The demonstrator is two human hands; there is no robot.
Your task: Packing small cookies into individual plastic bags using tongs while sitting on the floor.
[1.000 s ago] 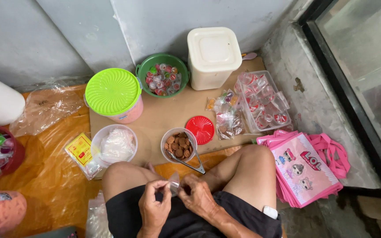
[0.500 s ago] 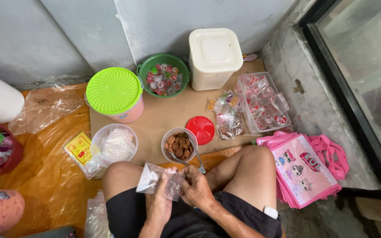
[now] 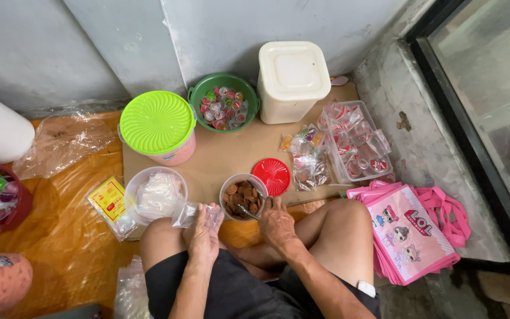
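Clear plastic bag [image 3: 191, 214], small and crumpled, is pinched in the left hand [image 3: 203, 236] above the person's left knee, just beside the cup of brown round sweets [image 3: 242, 197]; the right hand [image 3: 277, 221] grips metal tongs [image 3: 247, 211] whose tips lie in that cup; a red lid [image 3: 274, 176] lies next to it on the cardboard sheet [image 3: 231, 152]; further out stand a tub of folded bags [image 3: 154, 194], a green bowl of jelly cups [image 3: 224, 103], a green-lidded container [image 3: 157, 124] and a white lidded bucket [image 3: 294, 78]; pink printed bags [image 3: 411, 233] are stacked by the right knee.
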